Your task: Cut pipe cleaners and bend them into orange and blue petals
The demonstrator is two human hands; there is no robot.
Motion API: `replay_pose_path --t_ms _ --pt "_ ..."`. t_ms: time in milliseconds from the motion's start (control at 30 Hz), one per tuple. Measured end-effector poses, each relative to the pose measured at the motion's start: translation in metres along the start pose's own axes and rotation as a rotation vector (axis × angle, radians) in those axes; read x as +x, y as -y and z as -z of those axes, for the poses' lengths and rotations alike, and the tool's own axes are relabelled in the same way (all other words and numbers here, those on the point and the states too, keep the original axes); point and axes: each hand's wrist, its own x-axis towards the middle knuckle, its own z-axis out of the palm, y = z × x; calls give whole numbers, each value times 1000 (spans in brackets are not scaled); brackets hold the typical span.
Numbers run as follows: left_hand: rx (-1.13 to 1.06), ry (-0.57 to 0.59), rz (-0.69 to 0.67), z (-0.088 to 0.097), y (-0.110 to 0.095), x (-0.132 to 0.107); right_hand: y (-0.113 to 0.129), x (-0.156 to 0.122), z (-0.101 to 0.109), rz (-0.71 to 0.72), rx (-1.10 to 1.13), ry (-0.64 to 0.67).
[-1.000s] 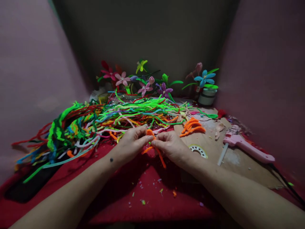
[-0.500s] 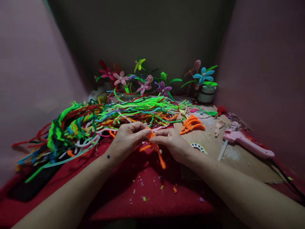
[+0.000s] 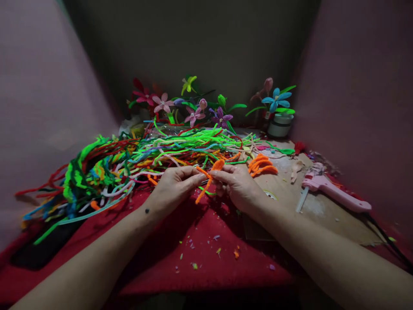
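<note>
An orange pipe cleaner (image 3: 208,186), bent into a loop with crossing ends, is held between both hands over the red cloth. My left hand (image 3: 176,183) pinches one end of it with thumb and forefinger. My right hand (image 3: 238,186) pinches it near the base of the loop, which points up and away; the other fingers are curled. Just beyond my right hand lies a bunch of folded orange pipe cleaners (image 3: 262,165) on a cardboard sheet (image 3: 325,219). A large heap of coloured pipe cleaners (image 3: 193,144) spreads behind my hands.
A pink glue gun (image 3: 338,193) with its cord rests on the cardboard at right. A roll of tape (image 3: 270,195) is partly covered by my right forearm. Pipe-cleaner flowers (image 3: 193,115) and a small jar (image 3: 280,125) stand at the back. A black flat object (image 3: 41,247) lies at left.
The orange pipe cleaner has turned: its loop now points up and one end goes down-left, where before an end hung down-right. My right hand has shifted slightly up and right.
</note>
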Motion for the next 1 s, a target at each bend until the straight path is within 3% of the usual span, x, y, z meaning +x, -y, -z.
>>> replay_pose_path --t_ms 233,500,867,1000 --pt "-149 131 4 -6 8 3 -1 1 1 3 -13 57" --pt "-320 82 4 -12 9 1 0 -2 1 60 -209 9" --pt "-87 70 40 -10 2 -2 7 -4 -2 141 -351 -50" --pt "-118 43 53 -11 -1 -4 5 -6 -1 197 -441 -41"
